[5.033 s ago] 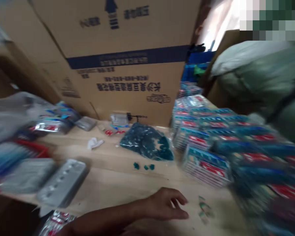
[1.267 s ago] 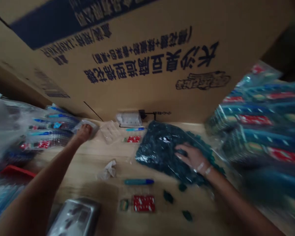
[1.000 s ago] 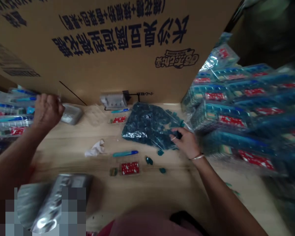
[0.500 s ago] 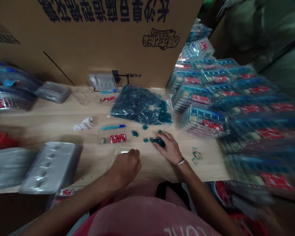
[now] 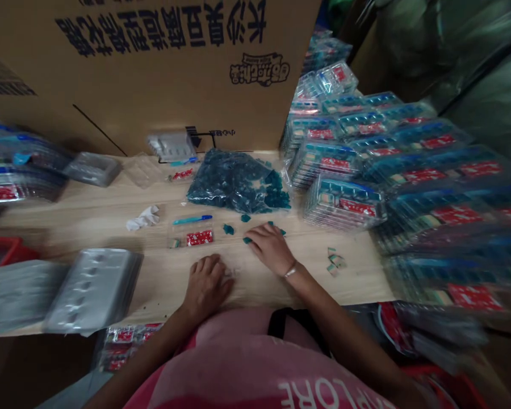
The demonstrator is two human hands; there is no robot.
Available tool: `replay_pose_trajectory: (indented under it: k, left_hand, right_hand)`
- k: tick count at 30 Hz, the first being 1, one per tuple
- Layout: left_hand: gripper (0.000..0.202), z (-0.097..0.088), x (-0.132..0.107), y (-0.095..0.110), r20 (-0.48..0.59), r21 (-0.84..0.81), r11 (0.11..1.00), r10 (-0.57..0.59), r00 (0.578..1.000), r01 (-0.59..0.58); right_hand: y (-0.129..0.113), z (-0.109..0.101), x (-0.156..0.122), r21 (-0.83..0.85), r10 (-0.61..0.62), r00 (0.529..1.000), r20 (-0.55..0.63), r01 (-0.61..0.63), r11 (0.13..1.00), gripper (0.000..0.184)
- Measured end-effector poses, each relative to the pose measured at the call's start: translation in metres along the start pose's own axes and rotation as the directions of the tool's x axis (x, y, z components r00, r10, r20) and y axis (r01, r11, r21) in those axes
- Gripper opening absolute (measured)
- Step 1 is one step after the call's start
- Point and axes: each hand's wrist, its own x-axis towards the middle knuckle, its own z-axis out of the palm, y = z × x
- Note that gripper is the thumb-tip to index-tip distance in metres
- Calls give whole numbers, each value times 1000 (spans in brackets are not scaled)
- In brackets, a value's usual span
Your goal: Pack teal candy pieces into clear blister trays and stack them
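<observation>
Hands apart, both low on the wooden tabletop. Left hand curled, fingertips by a clear plastic blister; whether it grips anything, cannot tell. Right hand lies open among loose teal pieces, with the clear bag of teal pieces just ahead of it. Such small pieces seem best handled with light fingertips.

backdrop: cardboard carton | pale wooden table | probably green sacks | dim light
</observation>
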Motion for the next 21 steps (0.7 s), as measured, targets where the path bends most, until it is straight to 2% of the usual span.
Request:
replay_pose_trajectory:
  k: [1,3,6,9,12,17,19,21]
  left_hand:
    - [17,1,2,1,-10,-21,1000,9,1000,-9]
    - [17,-2,3,1,-53,-72,997,19,998,-23]
    - [19,-10,0,-5,-101,-90,996,3,995,-12]
    - [20,-14,-5,-12,-38,-84,996,11,999,-14]
    - [19,-11,-6,-15,1,-102,995,18,1000,-17]
    - [18,-5,-6,-16,-11,-92,995,28,1000,-29]
    - [18,-4,-7,-16,-17,-89,995,33,999,-35]
    - [18,-4,-7,-16,-17,-87,995,47,999,-48]
  right_hand:
    - [-5,2,8,-33,-14,999,48,16,999,16]
    - [-11,3,14,-39,-9,998,65,12,999,15]
    - [-15,1,1,139,4,1000,13,-6,990,14]
    - [-20,5,-20,254,-99,991,90,74,965,6]
    - [-27,16,-32,216,-203,969,140,170,961,2]
    - [-27,27,-40,131,-277,959,62,267,955,10]
    - [-23,28,-43,198,-260,965,22,251,947,9]
    - [-20,29,-46,312,-189,982,-14,184,932,7]
